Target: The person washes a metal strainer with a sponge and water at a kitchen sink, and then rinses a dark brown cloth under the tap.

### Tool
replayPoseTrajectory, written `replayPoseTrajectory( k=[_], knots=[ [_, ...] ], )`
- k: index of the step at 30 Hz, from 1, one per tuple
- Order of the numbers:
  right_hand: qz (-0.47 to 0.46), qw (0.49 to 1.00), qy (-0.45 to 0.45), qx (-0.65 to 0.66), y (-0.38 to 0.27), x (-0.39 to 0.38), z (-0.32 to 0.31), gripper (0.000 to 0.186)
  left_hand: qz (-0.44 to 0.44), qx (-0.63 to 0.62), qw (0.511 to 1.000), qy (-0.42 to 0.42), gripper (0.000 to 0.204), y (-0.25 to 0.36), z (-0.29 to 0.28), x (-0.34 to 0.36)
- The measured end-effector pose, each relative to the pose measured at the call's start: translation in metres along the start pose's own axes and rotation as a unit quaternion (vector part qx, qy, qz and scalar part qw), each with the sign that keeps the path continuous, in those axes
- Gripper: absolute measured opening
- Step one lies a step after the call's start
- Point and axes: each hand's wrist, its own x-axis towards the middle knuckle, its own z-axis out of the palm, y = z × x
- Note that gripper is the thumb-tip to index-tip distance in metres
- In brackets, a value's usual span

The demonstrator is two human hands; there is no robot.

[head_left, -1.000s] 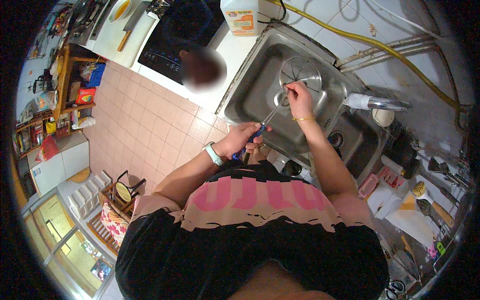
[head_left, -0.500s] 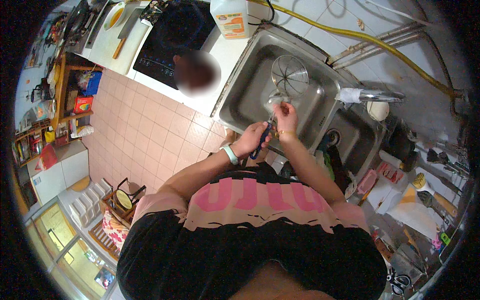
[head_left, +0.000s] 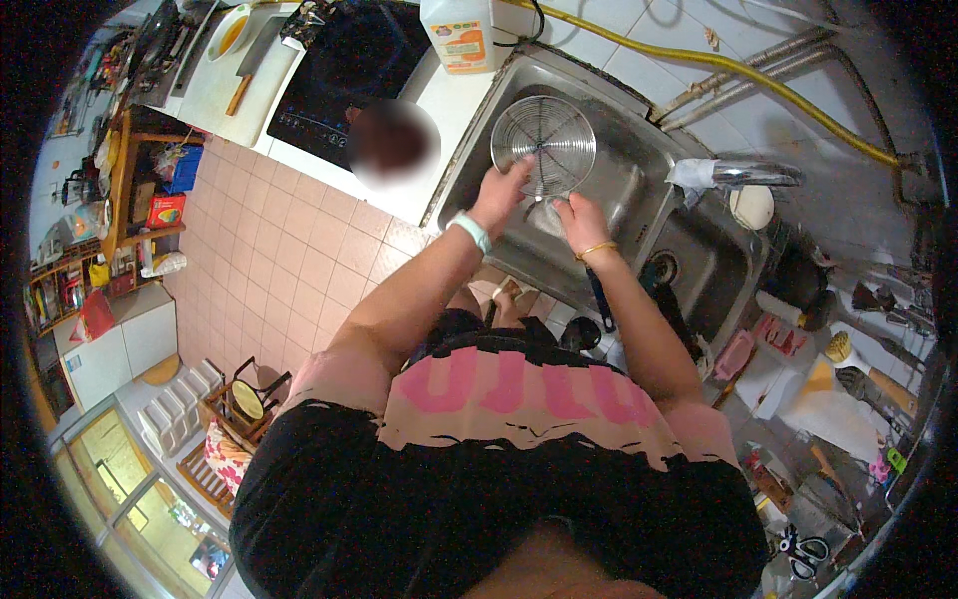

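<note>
A round wire skimmer [head_left: 561, 128] with spiral wires and crossing ribs is held over the large steel sink basin [head_left: 469, 215]. My left hand [head_left: 499, 195], with a pale band at its wrist, is closed on the near left edge of the wire bowl. At the skimmer's neck, my right hand [head_left: 584, 222] closes its fingers around the shaft. The dark blue handle [head_left: 601, 299] points back toward me, partly covered by my right forearm. Whether anything else is between the left fingers is hidden.
A chrome faucet [head_left: 748, 175] wrapped in white cloth reaches over the divider from the right. A smaller basin [head_left: 714, 262] adjoins it. On the left are a black cooktop [head_left: 339, 60], a large plastic bottle [head_left: 459, 40] and a knife [head_left: 239, 92] on a cutting board. A yellow hose [head_left: 679, 55] crosses the wall.
My left hand has moved from the handle up to the wire bowl, while my right stays near the neck. The bowl has shifted left and faces up more fully; the handle has swung right.
</note>
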Motion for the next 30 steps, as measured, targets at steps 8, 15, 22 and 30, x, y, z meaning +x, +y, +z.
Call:
replayPoseTrajectory(
  k=[8, 15, 22, 30],
  knots=[
    [0.052, 0.995, -0.084, 0.023, -0.009, -0.051, -0.050, 0.027, 0.015, -0.270, 0.962, -0.029, 0.029, 0.009, -0.006, 0.034],
    [0.125, 0.989, 0.019, 0.073, -0.002, -0.115, -0.047, 0.023, 0.024, -0.251, 0.965, -0.070, 0.028, 0.034, -0.010, 0.034],
    [0.138, 0.987, 0.020, 0.082, -0.028, -0.099, -0.047, 0.031, 0.030, -0.271, 0.958, -0.083, 0.032, 0.033, -0.032, 0.053],
    [0.140, 0.970, -0.011, 0.198, -0.014, -0.120, -0.046, 0.029, 0.019, -0.252, 0.965, -0.064, 0.038, 0.058, -0.039, 0.055]
  ],
)
